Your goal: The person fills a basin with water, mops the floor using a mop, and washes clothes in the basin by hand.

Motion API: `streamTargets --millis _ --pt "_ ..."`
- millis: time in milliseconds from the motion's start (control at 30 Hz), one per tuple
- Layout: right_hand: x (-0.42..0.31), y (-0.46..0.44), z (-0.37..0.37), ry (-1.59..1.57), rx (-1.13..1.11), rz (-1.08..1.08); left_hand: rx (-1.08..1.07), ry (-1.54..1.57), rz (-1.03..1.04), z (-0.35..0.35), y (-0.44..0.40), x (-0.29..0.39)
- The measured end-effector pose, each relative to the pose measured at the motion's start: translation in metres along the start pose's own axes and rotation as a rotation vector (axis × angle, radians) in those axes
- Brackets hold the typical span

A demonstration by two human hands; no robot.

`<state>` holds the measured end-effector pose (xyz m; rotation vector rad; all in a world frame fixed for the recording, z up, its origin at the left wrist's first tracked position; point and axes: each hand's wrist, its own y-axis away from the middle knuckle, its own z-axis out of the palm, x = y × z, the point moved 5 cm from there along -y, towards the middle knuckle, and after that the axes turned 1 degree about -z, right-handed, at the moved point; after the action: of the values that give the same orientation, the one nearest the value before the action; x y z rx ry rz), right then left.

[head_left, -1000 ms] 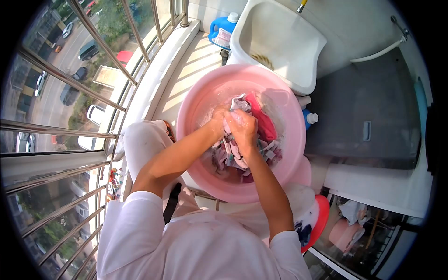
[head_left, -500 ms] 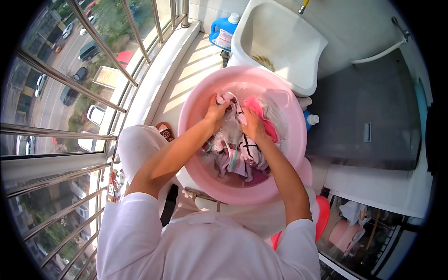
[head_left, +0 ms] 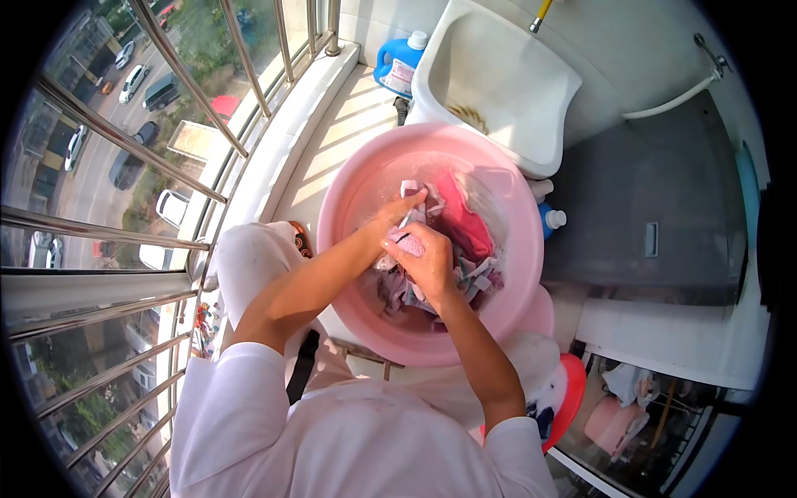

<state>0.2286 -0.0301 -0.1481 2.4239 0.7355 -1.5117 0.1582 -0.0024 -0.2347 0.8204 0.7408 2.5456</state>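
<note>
A large pink basin (head_left: 349, 319) holds soapy water and wet laundry. My left hand (head_left: 397, 212) grips the upper part of a pink and white patterned cloth (head_left: 407, 242). Just below and to the right, my right hand (head_left: 427, 259) is closed on a bunched part of the same cloth, its fingers curled toward my left wrist. A bright pink cloth (head_left: 461, 222) lies in the water to the right of both hands. More patterned fabric sits beneath my right hand, partly hidden by it.
A white sink (head_left: 498, 75) stands behind the basin, with a blue detergent bottle (head_left: 398, 66) at its left. Another blue bottle (head_left: 553, 219) is right of the basin. Metal window bars (head_left: 124, 129) line the left; a red basin (head_left: 569, 398) is at lower right.
My hands, apart on the spread cloth half a second ago, have come together with the cloth bunched between them. The bright pink cloth shows more fully now.
</note>
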Motion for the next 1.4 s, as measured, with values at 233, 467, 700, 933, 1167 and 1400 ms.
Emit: streamTargets --millis 233,467,700,933,1167,1400 --pt "0.072 -0.056 -0.01 0.098 0.42 -0.114 0.239 0.119 0.072 -0.035 -0.037 -0.017" --pt "0.195 -0.061 -0.056 0.222 0.453 0.382 0.167 -0.01 0.093 -0.046 -0.047 0.005" --pt "0.175 -0.049 -0.024 0.525 -0.119 0.156 0.269 -0.17 0.111 -0.03 -0.02 0.015" --pt "0.009 -0.001 -0.029 0.069 -0.072 -0.105 0.088 0.092 0.069 -0.019 -0.037 -0.006" --pt "0.004 -0.001 -0.012 -0.02 0.131 0.029 -0.087 0.109 0.129 -0.001 -0.028 -0.01" --pt "0.084 -0.057 -0.027 0.263 0.503 -0.146 0.335 0.153 0.084 -0.014 -0.025 -0.026"
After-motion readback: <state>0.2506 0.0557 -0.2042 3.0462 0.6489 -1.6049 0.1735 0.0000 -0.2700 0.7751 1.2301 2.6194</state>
